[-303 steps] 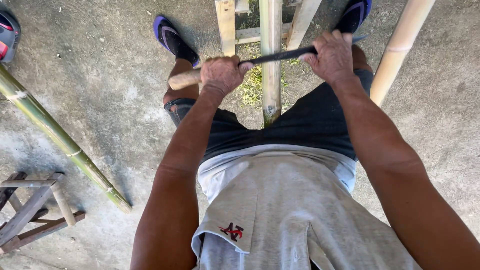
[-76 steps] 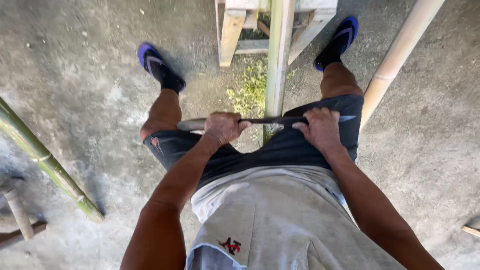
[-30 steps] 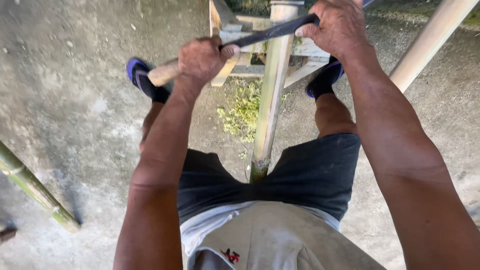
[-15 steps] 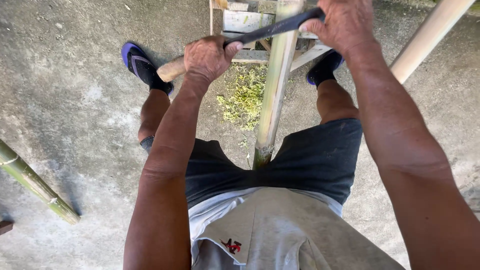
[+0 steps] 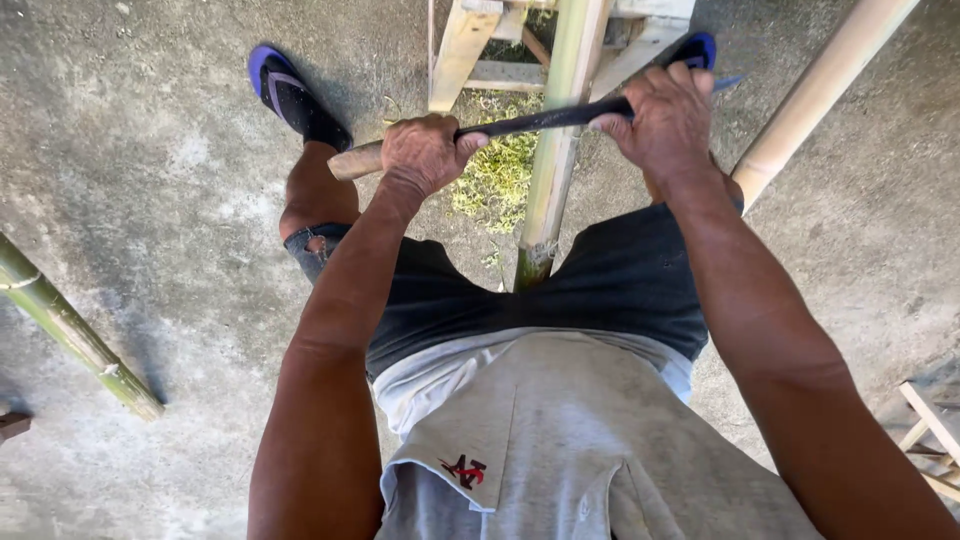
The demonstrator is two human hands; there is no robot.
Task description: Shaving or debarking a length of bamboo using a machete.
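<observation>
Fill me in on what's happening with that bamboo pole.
A person stands astride a bamboo pole and holds a long dark blade flat across it. The left hand grips the wooden handle; the right hand presses on the blade's far end. Pale green shavings lie on the concrete floor below. More bamboo lies to the left.

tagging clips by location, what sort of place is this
Probably an outdoor or open-sided yard used for bamboo work. The ground is bare, rough concrete floor, bamboo poles lie around, and a wooden trestle props the pole that both hands scrape with a long blade, with green shavings beneath.
</observation>
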